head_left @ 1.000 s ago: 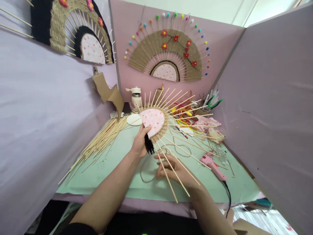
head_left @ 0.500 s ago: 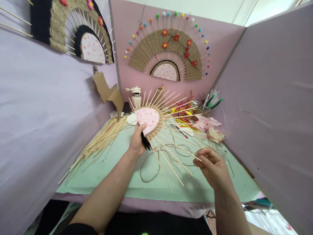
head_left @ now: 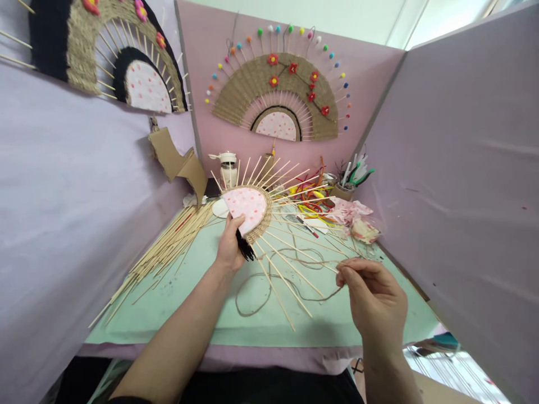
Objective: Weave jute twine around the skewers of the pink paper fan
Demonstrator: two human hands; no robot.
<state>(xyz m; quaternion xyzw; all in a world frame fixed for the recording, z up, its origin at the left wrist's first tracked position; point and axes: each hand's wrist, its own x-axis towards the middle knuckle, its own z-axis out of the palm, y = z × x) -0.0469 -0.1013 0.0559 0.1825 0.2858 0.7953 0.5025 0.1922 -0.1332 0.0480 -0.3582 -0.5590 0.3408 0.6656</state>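
My left hand (head_left: 229, 247) grips the lower straight edge of a half-round fan frame (head_left: 248, 207), thumb on its pink dotted cloth face. A woven twine band (head_left: 266, 216) rims the cloth, and thin sticks spread outward from it like rays. Black yarn (head_left: 245, 247) hangs from the edge beside my left fingers. At the right, my right hand (head_left: 373, 292) is closed in a pinch on a length of twine (head_left: 311, 300), close to the tip of one lower stick. The rest of that twine lies in loose loops on the table under the sticks.
A bundle of thin sticks (head_left: 164, 247) lies on the green tablecloth's left side. Behind stand a white-lidded bottle (head_left: 228, 171) and a tool holder (head_left: 343, 191). Colourful pipe cleaners (head_left: 309, 210), a pen (head_left: 309, 229) and pink cloth (head_left: 349, 210) lie at right. Finished fans (head_left: 290, 84) hang on the partitions.
My right hand has drawn slightly to the right, off the stick's end, with the twine between its fingers. The view has shifted a little; my left hand keeps its hold on the fan.
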